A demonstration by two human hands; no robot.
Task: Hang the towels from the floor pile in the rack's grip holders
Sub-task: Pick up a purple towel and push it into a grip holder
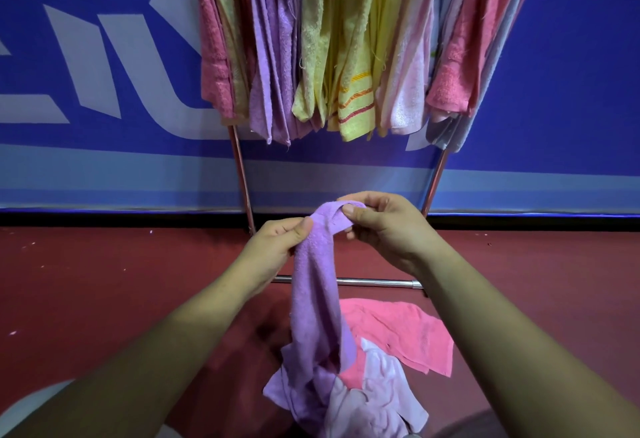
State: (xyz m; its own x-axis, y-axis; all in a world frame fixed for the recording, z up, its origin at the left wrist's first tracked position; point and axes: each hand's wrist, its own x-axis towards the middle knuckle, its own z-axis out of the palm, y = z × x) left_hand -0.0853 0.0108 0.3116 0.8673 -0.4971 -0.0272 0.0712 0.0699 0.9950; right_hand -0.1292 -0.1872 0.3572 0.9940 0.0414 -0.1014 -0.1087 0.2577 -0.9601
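Two grips pinch fuzzy lilac terry towel [315, 292] at bunched top edge: left grip [277, 243], right grip [384, 230], thumbs and fingers closed on cloth. Towel hangs limp below grips into rumpled pink, lilac and white floor pile [398, 330]. Shiny metal-tube rack [374, 282] beyond grips.

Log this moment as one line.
left hand: pinches purple towel | right hand: pinches its top | lower end: at floor pile | pink towel: on floor | rack: holds hung towels
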